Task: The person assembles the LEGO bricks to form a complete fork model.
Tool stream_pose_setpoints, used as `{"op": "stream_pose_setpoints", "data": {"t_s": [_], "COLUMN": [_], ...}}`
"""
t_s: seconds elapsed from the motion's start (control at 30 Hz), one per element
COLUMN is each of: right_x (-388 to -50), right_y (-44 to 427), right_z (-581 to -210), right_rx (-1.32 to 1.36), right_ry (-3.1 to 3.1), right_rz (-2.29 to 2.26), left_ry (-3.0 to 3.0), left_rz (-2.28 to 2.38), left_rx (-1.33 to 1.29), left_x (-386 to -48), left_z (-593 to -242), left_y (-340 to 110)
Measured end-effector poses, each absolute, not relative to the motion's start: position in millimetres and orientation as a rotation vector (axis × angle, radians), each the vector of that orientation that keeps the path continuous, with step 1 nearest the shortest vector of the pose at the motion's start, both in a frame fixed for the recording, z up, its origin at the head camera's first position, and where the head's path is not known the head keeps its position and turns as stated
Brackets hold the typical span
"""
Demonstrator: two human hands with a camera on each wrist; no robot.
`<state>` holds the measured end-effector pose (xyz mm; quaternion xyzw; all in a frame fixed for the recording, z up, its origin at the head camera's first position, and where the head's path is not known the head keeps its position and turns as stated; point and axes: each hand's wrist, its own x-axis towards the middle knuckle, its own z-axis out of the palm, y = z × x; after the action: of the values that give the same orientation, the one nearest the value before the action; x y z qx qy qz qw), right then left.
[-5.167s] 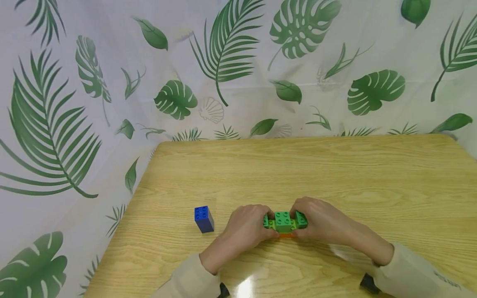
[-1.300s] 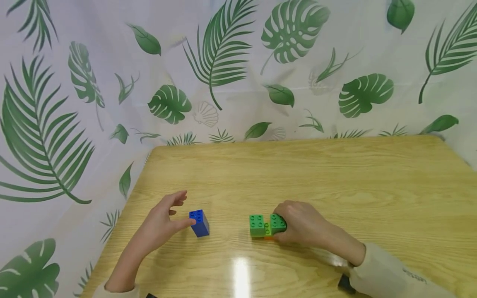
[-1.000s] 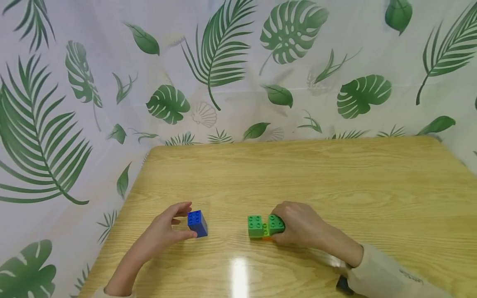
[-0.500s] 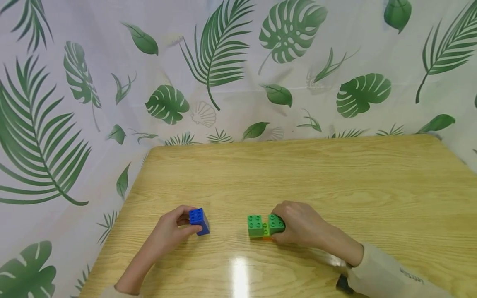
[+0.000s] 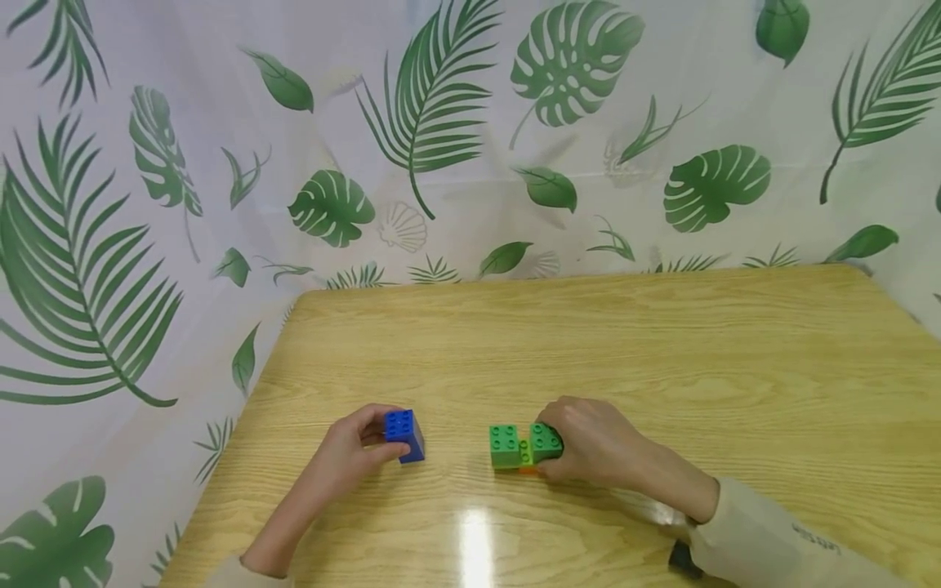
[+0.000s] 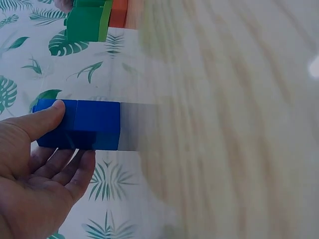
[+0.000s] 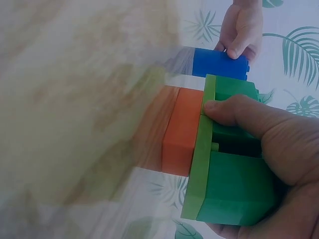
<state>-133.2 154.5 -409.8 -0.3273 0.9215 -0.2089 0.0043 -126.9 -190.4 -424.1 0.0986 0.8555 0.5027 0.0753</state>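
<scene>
In the head view my left hand (image 5: 353, 453) grips a block of two stacked blue bricks (image 5: 415, 441), thumb on the near side. The left wrist view shows the blue bricks (image 6: 97, 124) between thumb and fingers, their lower end at or close to the table. Farther right, my right hand (image 5: 599, 441) holds an assembly of green bricks (image 5: 504, 447) on a lime-green plate, above an orange brick (image 7: 182, 132). My right thumb presses by the lime plate (image 7: 199, 174) in the right wrist view. Part of the assembly's right end is hidden by the fingers.
The wood-grain table (image 5: 588, 351) stretches behind both hands to a white leaf-print cloth (image 5: 470, 163), which also hangs at the left. A black object (image 5: 684, 559) shows at the right sleeve. Bare tabletop lies between the blue bricks and the green assembly.
Earlier both hands were on the green assembly. The left hand then let go, reached left, closed round the blue bricks and has shifted them slightly right. The right hand has stayed nearly still lately.
</scene>
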Motion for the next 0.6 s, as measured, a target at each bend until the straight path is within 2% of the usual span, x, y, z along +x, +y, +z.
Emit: {"op": "stream_pose_setpoints", "data": {"t_s": [0.6], "right_x": [-133], "right_y": [166], "right_z": [-408], "right_rx": [-0.913], "right_ry": [2.897], "right_rz": [-0.643], "left_ry": [2.424], "left_rz": [1.586], "left_rx": [0.393], "left_x": [-128], "left_z": [-428], "left_y": [-168]}}
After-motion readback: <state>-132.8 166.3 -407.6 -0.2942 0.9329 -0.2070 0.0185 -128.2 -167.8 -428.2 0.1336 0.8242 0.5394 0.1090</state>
